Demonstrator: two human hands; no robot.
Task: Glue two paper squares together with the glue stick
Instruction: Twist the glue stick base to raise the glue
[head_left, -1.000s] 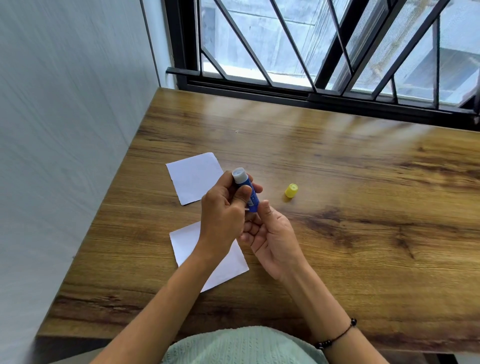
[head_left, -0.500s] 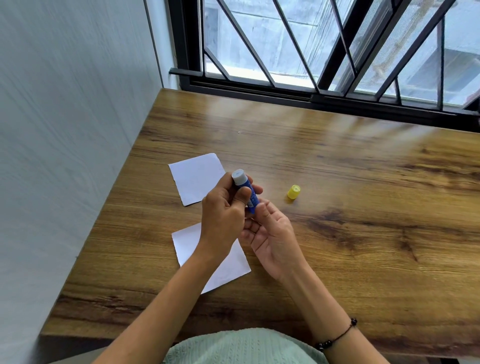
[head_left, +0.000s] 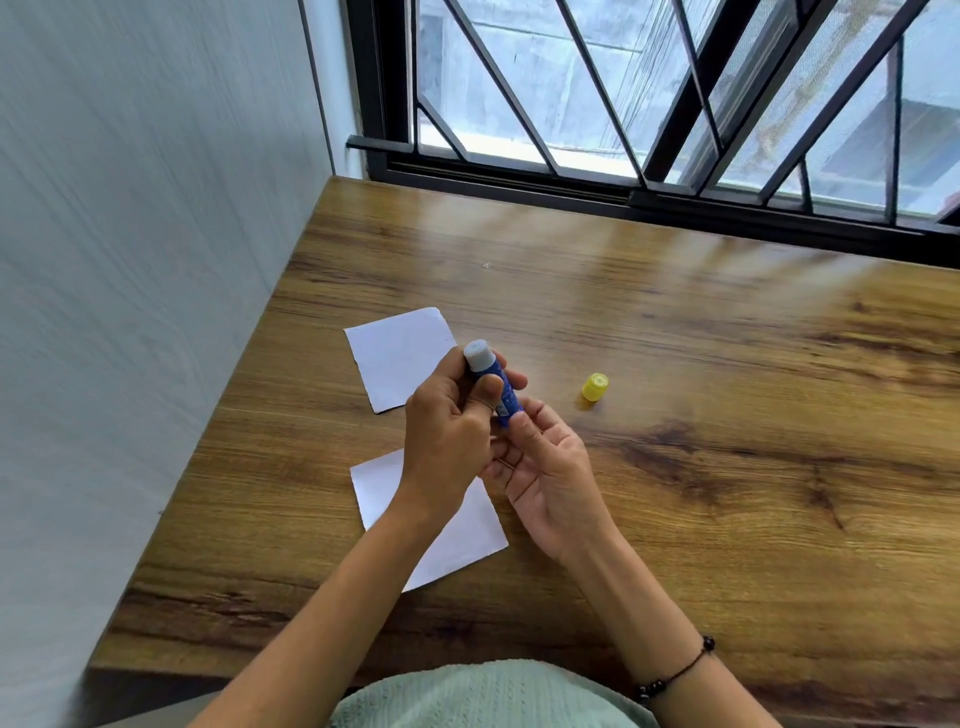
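My left hand (head_left: 449, 436) grips a blue glue stick (head_left: 488, 374) upright, its pale uncapped tip pointing up and away. My right hand (head_left: 545, 467) pinches the stick's lower end with thumb and fingers. The yellow cap (head_left: 595, 387) lies on the wooden table (head_left: 727, 415) to the right of my hands. One white paper square (head_left: 400, 356) lies flat beyond my left hand. A second white paper square (head_left: 457, 540) lies nearer me, partly hidden under my left wrist.
A grey wall (head_left: 130, 312) runs along the table's left edge. A black-framed barred window (head_left: 649, 104) stands behind the far edge. The table's near edge is by my body.
Both hands and the glue stick stay in nearly the same spot. My right thumb has shifted slightly on the stick's lower end.
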